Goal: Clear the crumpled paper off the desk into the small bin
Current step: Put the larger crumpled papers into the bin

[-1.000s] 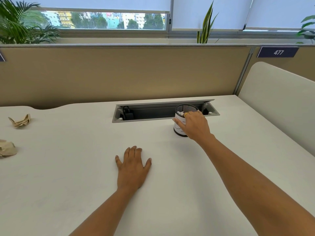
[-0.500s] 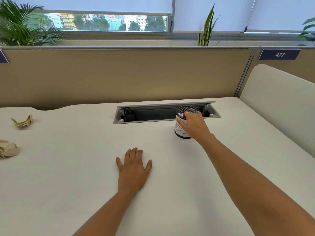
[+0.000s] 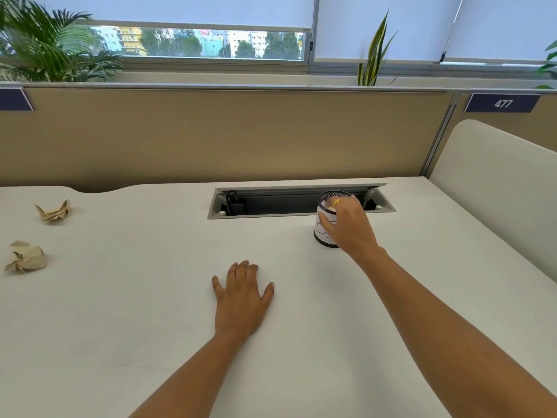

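The right hand (image 3: 349, 224) grips the bin (image 3: 322, 234) at its rim, thumb on the outer wall, fingers curled into the mouth, where something white shows. The left hand (image 3: 241, 300) lies flat on the tabletop (image 3: 135, 312), fingers straight. Two crumpled papers (image 3: 54, 210) (image 3: 27, 257) lie far left, well apart from the bin.

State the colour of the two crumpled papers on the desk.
The farther paper and the nearer paper are both light tan, in the head view.
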